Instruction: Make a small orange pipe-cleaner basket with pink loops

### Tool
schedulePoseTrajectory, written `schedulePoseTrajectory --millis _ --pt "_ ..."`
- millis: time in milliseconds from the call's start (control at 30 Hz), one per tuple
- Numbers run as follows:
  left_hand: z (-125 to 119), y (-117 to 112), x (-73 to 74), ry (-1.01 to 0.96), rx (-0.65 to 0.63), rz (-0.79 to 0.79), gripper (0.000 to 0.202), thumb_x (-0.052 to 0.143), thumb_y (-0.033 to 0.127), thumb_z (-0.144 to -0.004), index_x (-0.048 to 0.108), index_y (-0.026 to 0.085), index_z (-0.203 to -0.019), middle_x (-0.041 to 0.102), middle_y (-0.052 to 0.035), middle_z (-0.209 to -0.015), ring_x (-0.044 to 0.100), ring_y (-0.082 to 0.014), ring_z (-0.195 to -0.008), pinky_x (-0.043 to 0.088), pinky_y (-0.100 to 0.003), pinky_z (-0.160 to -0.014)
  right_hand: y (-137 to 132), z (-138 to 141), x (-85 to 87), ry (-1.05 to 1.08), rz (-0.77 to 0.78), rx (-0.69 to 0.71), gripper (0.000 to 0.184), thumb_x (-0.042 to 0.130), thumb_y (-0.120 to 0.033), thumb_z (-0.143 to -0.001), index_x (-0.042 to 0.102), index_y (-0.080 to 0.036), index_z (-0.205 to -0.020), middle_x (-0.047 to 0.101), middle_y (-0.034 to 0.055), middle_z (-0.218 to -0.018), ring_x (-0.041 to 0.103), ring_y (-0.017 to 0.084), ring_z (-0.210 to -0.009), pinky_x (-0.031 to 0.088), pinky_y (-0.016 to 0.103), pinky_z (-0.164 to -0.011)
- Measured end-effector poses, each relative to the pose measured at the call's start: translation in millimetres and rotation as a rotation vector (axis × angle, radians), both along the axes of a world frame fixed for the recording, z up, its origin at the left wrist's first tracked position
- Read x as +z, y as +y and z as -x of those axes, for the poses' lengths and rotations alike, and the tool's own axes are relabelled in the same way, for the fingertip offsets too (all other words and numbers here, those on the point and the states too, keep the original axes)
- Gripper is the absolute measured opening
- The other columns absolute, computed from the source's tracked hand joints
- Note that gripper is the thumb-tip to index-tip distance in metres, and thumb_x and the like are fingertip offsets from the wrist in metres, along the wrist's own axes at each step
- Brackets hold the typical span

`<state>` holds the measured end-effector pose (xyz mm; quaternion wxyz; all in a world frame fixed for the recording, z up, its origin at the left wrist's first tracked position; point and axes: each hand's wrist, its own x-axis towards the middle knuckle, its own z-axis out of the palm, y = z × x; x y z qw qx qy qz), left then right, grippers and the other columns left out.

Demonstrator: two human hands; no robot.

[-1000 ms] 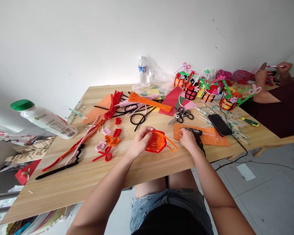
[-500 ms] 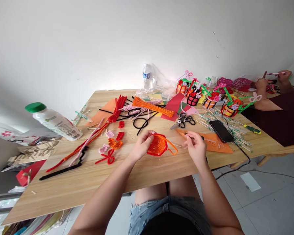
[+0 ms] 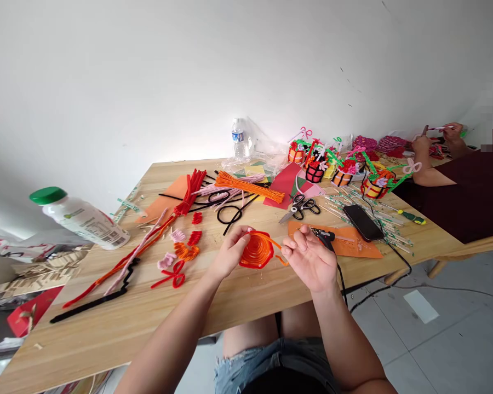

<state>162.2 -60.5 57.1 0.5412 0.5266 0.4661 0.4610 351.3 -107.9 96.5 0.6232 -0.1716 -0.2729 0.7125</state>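
Observation:
My left hand point(image 3: 231, 253) pinches the edge of a flat red and orange pipe-cleaner coil point(image 3: 255, 250), held just over the table. The coil is orange inside with a red rim. A loose orange pipe-cleaner end point(image 3: 276, 244) runs from it to my right hand point(image 3: 311, 260). That hand is turned palm up, its fingertips closed on the strand. Behind its fingers a black glue gun point(image 3: 325, 235) lies on an orange sheet point(image 3: 355, 247), partly hidden. Scissors point(image 3: 299, 208) rest beyond the hands.
Left of my hands lie red, pink and orange curled pieces point(image 3: 186, 251) and long pipe cleaners point(image 3: 119, 273). Behind are an orange bundle point(image 3: 250, 186) and a water bottle point(image 3: 238, 138). Decorated baskets point(image 3: 314, 168), a phone point(image 3: 362, 222) and another person's hands point(image 3: 435, 137) are at right.
My right hand has come left from beside the glue gun and turned palm up at the loose orange strand. The strand is drawn toward it. My left hand still holds the coil.

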Motion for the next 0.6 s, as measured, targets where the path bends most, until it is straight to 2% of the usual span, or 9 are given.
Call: schedulePoseTrajectory --millis 200,367,600 --pt "-0.1 0.1 -0.5 -0.001 -0.007 0.010 0.044 0.060 0.056 -0.070 0.055 0.018 -0.092 0.060 -0.0008 -0.079 0.052 -0.0136 -0.066 0.041 -0.024 -0.061 0.1 2.1 0.2 0.008 -0.014 0.039 0.031 0.071 -0.017 -0.062 0.061 -0.027 -0.089 0.035 -0.0054 -0.064 0.040 0.013 -0.067 0.039 0.027 -0.062" --pt "-0.4 -0.3 0.8 -0.007 -0.016 0.014 0.041 0.060 0.053 -0.071 0.055 0.018 -0.092 0.058 0.0009 -0.077 0.050 -0.0122 -0.064 0.040 -0.023 -0.060 -1.9 2.6 3.0 -0.028 -0.058 0.083 0.028 0.069 -0.018 -0.063 0.063 -0.027 -0.088 0.025 -0.0062 -0.064 0.034 0.011 -0.062 0.037 0.026 -0.058" --pt "-0.1 0.5 -1.5 -0.024 -0.015 0.024 0.041 0.063 0.051 -0.070 0.057 0.017 -0.092 0.061 0.0000 -0.078 0.053 -0.0126 -0.065 0.041 -0.023 -0.060 -5.3 1.3 5.8 -0.083 -0.118 0.089 0.031 0.069 -0.016 -0.062 0.067 -0.028 -0.091 0.023 -0.0061 -0.064 0.033 0.011 -0.060 0.036 0.025 -0.055"
